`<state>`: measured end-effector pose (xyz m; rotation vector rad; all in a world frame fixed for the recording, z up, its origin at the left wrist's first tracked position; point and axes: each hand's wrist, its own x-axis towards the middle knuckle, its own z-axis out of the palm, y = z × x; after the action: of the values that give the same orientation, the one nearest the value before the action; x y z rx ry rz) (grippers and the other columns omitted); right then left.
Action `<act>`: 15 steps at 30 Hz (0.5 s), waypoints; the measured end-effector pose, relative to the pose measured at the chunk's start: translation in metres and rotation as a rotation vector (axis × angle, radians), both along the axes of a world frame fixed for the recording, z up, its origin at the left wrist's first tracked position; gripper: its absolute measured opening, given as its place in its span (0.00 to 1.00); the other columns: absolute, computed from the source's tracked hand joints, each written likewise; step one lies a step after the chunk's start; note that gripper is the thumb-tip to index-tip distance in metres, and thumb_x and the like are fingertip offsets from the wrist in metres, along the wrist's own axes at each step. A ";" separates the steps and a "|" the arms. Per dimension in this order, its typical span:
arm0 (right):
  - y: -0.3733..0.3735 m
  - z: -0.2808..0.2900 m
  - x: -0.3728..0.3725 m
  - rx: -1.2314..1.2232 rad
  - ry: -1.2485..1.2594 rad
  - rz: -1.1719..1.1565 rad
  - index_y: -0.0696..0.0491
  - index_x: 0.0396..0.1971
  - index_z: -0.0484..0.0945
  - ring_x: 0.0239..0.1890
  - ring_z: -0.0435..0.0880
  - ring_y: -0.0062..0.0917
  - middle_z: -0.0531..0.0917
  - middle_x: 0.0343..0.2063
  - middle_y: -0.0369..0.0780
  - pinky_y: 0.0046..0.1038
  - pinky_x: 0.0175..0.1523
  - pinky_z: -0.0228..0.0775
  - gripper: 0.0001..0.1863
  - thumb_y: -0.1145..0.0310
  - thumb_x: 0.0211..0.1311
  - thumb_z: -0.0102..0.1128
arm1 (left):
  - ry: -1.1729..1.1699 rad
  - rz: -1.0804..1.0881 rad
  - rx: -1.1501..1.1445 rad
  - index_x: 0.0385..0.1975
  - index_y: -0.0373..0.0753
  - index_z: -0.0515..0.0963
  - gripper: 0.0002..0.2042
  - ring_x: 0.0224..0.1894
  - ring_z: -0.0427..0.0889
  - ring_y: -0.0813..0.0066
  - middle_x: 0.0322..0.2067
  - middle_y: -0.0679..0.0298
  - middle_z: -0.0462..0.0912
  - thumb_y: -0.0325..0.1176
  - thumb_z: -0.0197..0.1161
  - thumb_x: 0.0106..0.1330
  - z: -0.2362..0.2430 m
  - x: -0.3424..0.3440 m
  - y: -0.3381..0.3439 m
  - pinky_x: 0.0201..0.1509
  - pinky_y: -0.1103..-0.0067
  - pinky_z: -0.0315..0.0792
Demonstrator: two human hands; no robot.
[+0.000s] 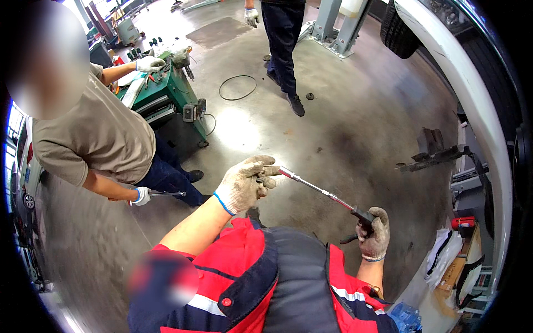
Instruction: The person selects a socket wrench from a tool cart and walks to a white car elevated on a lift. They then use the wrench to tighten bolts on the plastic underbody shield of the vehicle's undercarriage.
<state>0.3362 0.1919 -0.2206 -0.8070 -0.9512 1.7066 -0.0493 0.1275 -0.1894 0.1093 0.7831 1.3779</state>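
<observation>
My right hand [375,236], in a soiled white work glove, grips the black handle of a long tool [319,189]. The tool has a thin jointed metal shaft, reddish in places, that slants up to the left. A black lever-like part sticks out below the handle. My left hand [244,186], also gloved, has its fingers curled at the far tip of the shaft. A small dark piece [260,179] shows between these fingers; its kind is too small to make out. Both hands are held in front of my chest above the floor.
At left a co-worker [94,139] holds a wrench-like metal tool [166,193] beside a green tool cart [166,91]. Another person [283,44] stands ahead. A raised car body [472,83] fills the right side. A black hoop [237,87] lies on the floor.
</observation>
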 end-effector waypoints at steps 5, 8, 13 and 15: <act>-0.002 0.002 -0.001 0.036 0.018 -0.005 0.55 0.46 0.77 0.18 0.73 0.21 0.80 0.26 0.42 0.21 0.18 0.61 0.15 0.64 0.64 0.63 | -0.164 -0.091 0.116 0.52 0.32 0.73 0.15 0.31 0.80 0.67 0.40 0.55 0.81 0.32 0.54 0.69 -0.015 -0.002 0.009 0.29 0.78 0.75; -0.007 0.009 -0.006 0.025 -0.033 -0.051 0.55 0.46 0.77 0.18 0.72 0.21 0.80 0.25 0.42 0.21 0.18 0.61 0.15 0.64 0.63 0.64 | -0.016 -0.095 0.107 0.52 0.32 0.73 0.15 0.30 0.80 0.67 0.42 0.53 0.81 0.32 0.54 0.69 -0.017 0.001 0.016 0.27 0.79 0.75; -0.008 0.006 -0.004 0.006 -0.019 -0.064 0.55 0.46 0.76 0.17 0.72 0.20 0.80 0.26 0.42 0.20 0.18 0.61 0.15 0.64 0.63 0.64 | -0.045 -0.083 0.111 0.51 0.33 0.73 0.14 0.30 0.79 0.68 0.47 0.47 0.80 0.33 0.54 0.70 -0.013 0.004 0.026 0.27 0.80 0.74; -0.009 0.007 -0.004 -0.005 -0.018 -0.074 0.54 0.46 0.76 0.17 0.72 0.20 0.81 0.26 0.43 0.20 0.18 0.61 0.15 0.64 0.62 0.64 | -0.061 -0.085 0.096 0.51 0.34 0.73 0.14 0.30 0.79 0.68 0.47 0.47 0.80 0.32 0.54 0.69 -0.012 0.004 0.029 0.28 0.79 0.75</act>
<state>0.3323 0.1824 -0.2140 -0.8519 -0.9182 1.6407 -0.0456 0.1565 -0.2010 0.1730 0.6546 1.3317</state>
